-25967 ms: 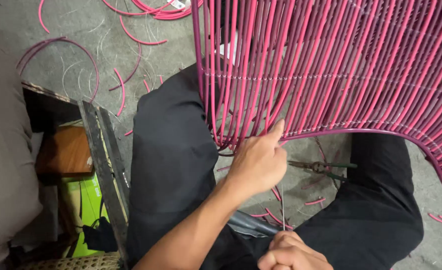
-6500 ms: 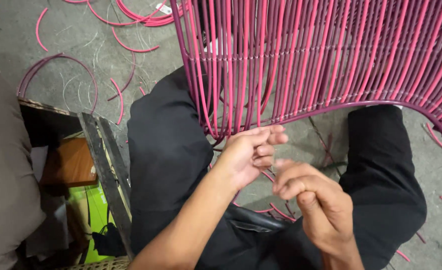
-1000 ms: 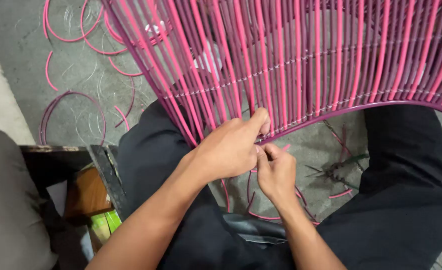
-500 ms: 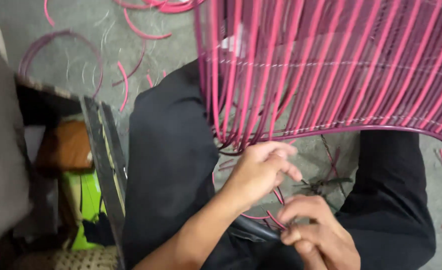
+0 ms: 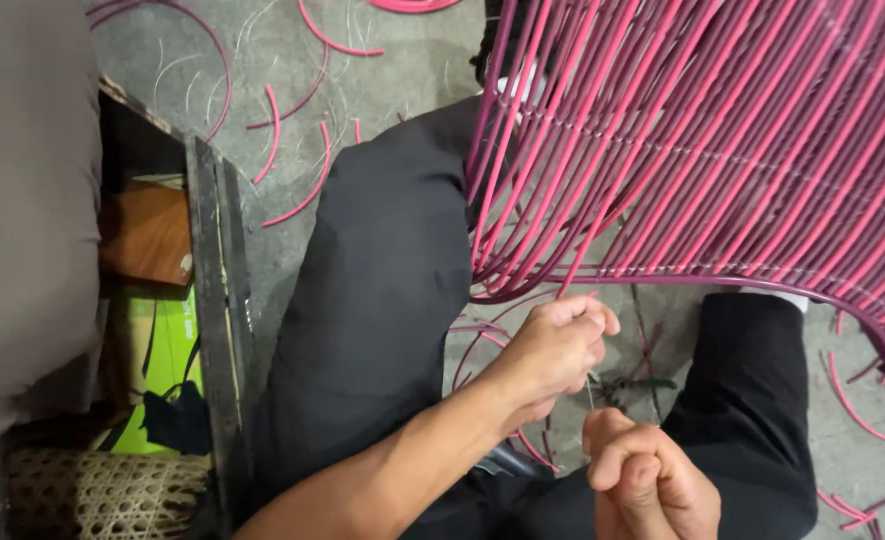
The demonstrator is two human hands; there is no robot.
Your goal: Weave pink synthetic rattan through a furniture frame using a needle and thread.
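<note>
Left hand (image 5: 554, 350): centre frame, fingers pinched on a pink strand (image 5: 574, 268) below the woven frame (image 5: 722, 140).
Right hand (image 5: 652, 480): lower right, fist closed; contents hidden.

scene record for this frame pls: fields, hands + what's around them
left hand: the left hand pinches a pink cord end just below the frame's rim
right hand: the right hand is closed in a fist, lower down; contents cannot be told
work piece: pink woven cord frame, resting over the person's legs
legs: black trousers
floor: grey concrete, pink cord offcuts
left side: dark wooden rack, green box, woven basket
</note>
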